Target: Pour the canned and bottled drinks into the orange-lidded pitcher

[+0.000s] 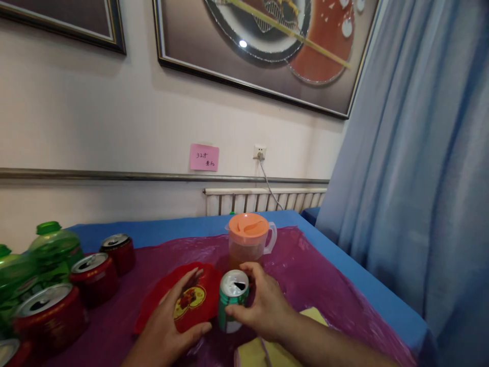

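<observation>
An opened green drink can stands upright near the front of the table. My right hand is wrapped round its right side, thumb at the front and fingers behind. To the left of the can, my left hand is open, thumb and fingers apart, with a gap between it and the can. Partly covered by that hand is a red dish with a gold emblem. Just behind the can sits a clear pitcher with an orange lid and some liquid low inside.
Several opened red cans line the left side, beside green plastic bottles. A yellow cloth or pad lies under my right forearm. Purple plastic sheeting covers the blue table. A blue curtain hangs at the right.
</observation>
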